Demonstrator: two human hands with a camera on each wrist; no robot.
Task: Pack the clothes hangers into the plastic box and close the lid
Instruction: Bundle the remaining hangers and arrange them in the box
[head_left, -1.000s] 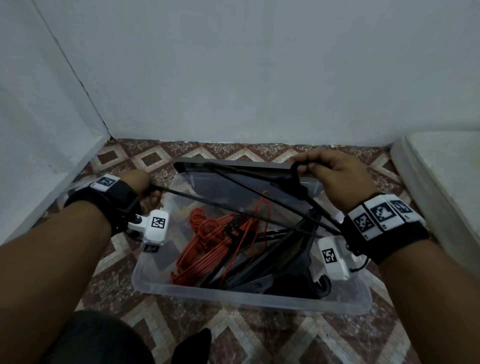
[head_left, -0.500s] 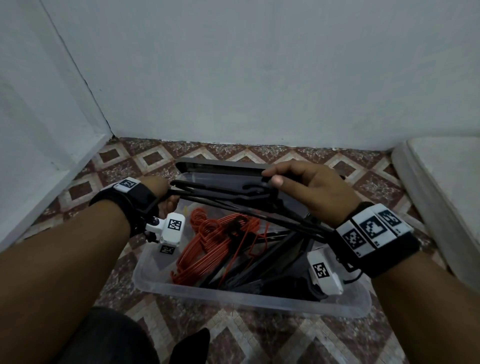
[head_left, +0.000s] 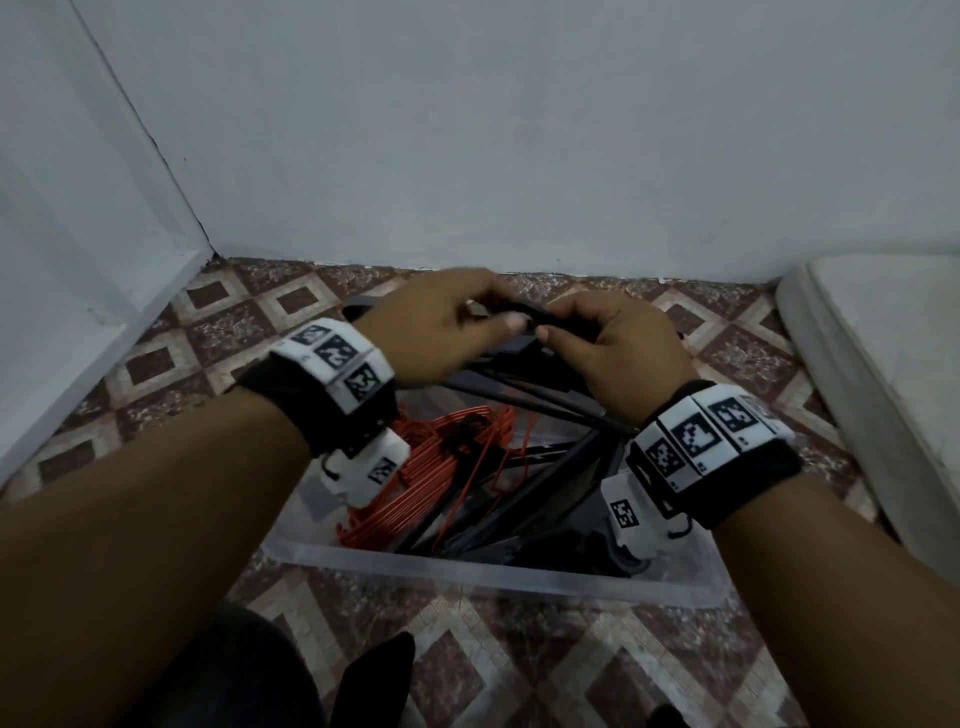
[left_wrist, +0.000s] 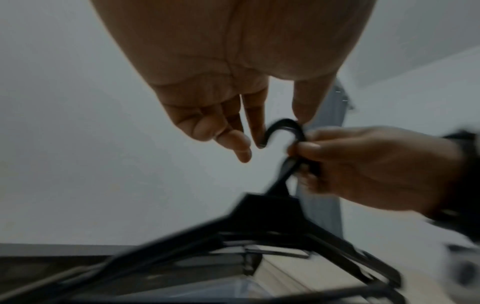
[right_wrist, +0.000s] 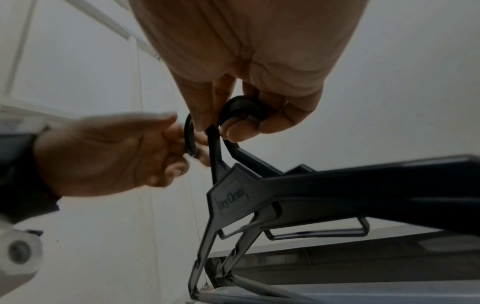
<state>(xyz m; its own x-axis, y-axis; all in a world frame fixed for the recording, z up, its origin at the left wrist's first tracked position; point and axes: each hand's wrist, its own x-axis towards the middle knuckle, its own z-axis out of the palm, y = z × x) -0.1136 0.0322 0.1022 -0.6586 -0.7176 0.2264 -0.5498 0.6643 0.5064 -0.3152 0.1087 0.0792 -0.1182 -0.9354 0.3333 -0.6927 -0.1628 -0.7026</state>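
black hangers (head_left: 524, 387) bunched over clear plastic box (head_left: 498, 574), hooks held up. right hand (head_left: 631, 353) pinches hook necks. left hand (head_left: 441, 332) fingertips at hook tip (left_wrist: 283, 125), grip unclear. orange wire hangers (head_left: 441, 467) already inside. risks: hooks snag orange wires, arms overhang rim, dark lid (head_left: 363, 312) behind box won't seat.

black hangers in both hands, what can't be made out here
- Count of black plastic hangers held: head view, the right hand and left hand cover the hooks.
- Left hand's grip: left wrist view, motion blur; fingers near one hook.
- Clear plastic box far rim: head view, arms hide it.
- Dark lid: mostly behind hands.
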